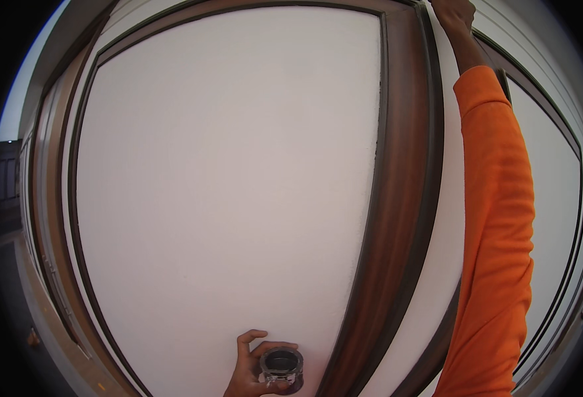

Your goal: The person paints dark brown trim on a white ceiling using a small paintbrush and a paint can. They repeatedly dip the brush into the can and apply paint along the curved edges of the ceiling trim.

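Low in the view, my left hand point(248, 367) has its fingers curled round a small clear jar point(282, 370) with dark contents, in front of a white panel. My right hand point(454, 14) is raised to the top edge, closed, near the top of a brown wooden frame strip point(404, 169); whether something is in it is hidden. An orange sleeve point(493, 231) covers that arm. The large white panel point(225, 165) is edged with dark lines, with small dark flecks along its right edge.
A second white panel point(546, 198) in a dark frame stands to the right, behind my arm. At the far left are more brown and pale frame strips point(58, 198), a strip of sky and a dark area point(7, 172) too dim to make out.
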Available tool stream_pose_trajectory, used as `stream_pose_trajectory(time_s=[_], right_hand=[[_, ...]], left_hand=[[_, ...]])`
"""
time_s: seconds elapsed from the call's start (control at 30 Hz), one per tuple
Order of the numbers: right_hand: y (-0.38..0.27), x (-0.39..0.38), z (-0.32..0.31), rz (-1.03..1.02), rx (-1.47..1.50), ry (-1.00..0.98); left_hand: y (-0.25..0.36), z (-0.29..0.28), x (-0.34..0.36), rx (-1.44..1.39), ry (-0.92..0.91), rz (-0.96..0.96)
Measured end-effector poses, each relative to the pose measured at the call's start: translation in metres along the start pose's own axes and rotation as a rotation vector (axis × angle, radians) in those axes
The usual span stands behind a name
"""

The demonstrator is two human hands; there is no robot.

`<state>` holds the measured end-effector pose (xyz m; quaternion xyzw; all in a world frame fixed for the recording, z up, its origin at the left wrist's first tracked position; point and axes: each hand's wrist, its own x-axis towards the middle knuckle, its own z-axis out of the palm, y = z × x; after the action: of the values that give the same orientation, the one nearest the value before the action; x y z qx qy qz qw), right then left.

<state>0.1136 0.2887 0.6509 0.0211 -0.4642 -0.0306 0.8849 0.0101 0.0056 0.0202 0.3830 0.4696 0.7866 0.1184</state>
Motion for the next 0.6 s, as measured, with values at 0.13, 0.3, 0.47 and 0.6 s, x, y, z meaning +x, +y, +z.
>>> stream_pose_trajectory(time_s=[0.13, 0.3, 0.47, 0.6], right_hand=[[-0.002, -0.003, 0.004, 0.018, 0.235, -0.072], [-0.002, -0.005, 0.009, -0.177, -0.135, 0.179], [-0.012, -0.007, 0.007, -0.016, 0.319, -0.124], [-0.022, -0.013, 0.001, 0.022, 0.143, -0.090]], left_hand=[[0.002, 0.001, -0.001, 0.020, -0.006, -0.001], [-0.001, 0.001, -0.001, -0.003, -0.015, 0.012], [-0.005, -0.001, 0.002, 0.026, -0.035, 0.028], [-0.007, -0.002, 0.001, 0.008, -0.034, 0.015]])
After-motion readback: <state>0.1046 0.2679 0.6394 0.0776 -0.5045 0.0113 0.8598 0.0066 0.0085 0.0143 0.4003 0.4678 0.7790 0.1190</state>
